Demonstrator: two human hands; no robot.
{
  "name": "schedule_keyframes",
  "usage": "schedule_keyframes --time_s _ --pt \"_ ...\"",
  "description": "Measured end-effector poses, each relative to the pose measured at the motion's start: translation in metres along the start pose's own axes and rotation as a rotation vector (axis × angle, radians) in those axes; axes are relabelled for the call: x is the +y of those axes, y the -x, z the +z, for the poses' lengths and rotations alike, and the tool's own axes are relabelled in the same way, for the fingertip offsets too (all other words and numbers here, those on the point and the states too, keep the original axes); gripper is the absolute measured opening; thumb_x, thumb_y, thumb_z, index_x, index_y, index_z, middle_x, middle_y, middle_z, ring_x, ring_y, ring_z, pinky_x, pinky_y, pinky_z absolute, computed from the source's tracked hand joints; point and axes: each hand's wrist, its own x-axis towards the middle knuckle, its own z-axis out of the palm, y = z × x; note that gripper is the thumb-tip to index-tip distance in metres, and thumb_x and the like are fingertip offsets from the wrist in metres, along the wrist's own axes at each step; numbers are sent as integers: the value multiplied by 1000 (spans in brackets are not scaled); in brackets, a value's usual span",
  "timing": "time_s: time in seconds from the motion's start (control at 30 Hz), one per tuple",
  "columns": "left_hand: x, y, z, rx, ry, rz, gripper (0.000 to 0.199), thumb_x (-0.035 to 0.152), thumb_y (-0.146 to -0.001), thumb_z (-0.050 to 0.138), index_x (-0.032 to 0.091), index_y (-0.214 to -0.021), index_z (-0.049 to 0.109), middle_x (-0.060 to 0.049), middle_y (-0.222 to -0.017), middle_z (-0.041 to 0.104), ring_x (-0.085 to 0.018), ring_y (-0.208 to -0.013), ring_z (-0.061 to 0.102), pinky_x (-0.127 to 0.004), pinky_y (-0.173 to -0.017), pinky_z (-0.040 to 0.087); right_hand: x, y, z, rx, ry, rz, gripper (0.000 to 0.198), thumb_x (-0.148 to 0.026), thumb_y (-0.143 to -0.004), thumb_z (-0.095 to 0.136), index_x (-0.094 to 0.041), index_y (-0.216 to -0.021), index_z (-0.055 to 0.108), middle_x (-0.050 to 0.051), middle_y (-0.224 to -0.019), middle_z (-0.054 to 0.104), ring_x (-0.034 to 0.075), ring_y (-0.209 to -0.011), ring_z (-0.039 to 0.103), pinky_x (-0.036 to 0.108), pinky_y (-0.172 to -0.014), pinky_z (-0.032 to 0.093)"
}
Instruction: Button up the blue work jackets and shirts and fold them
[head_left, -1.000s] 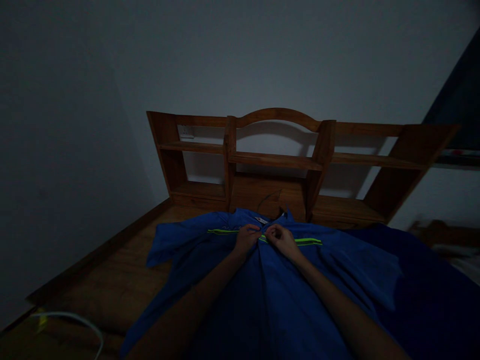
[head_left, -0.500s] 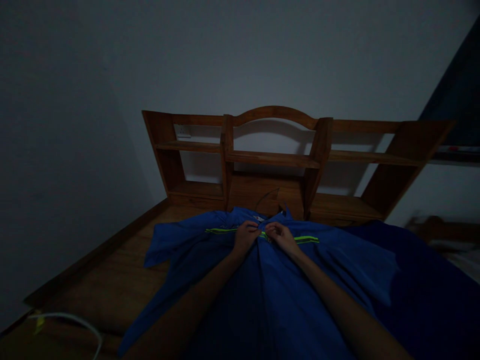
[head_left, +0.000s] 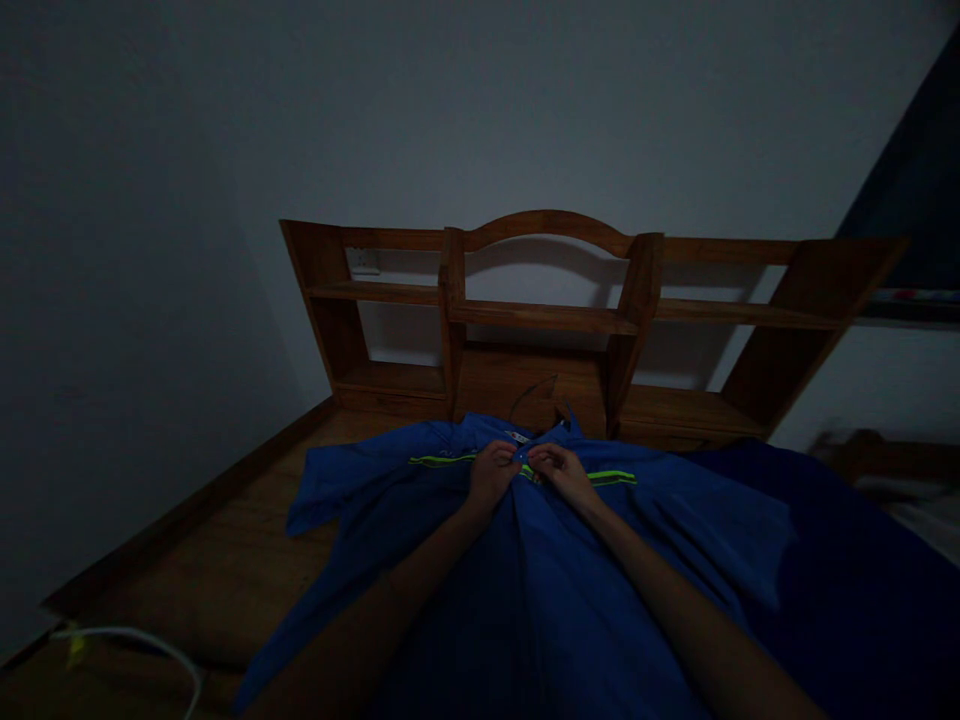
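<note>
A blue short-sleeved shirt (head_left: pixel 570 600) with yellow-green chest stripes lies spread out, its collar toward the shelf. Just below the collar, my left hand (head_left: pixel 493 474) pinches one side of the front placket. Close by on the other side, my right hand (head_left: pixel 561 474) pinches the opposite edge, fingertips nearly meeting the left ones. A small bright spot, perhaps a button, shows between the fingers; the dim light hides its detail. A hanger (head_left: pixel 562 410) partly shows at the collar opening.
Behind the shirt stands a wooden shelf unit (head_left: pixel 547 318) against the pale wall. Dark blue cloth (head_left: pixel 847 590) lies to the right on the wooden surface (head_left: pixel 225 540). A white cable (head_left: pixel 161 645) curves at the lower left.
Both hands stay at nearly the same spot below the collar, with slight finger movement. A small bright spot now shows between the fingertips. The shirt lies as before.
</note>
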Motion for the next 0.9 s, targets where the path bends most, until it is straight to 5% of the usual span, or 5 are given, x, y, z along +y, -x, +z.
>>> schedule_keyframes --time_s 0.9 --pt "-4 -3 -8 -43 -165 117 21 18 -60 71 15 -80 64 -3 -72 66 -14 -65 62 -24 -62 48 3 0 -3 41 35 29 29 -39 -70 63 -17 -88 68 1 -68 64 13 -58 56 24 -56 42"
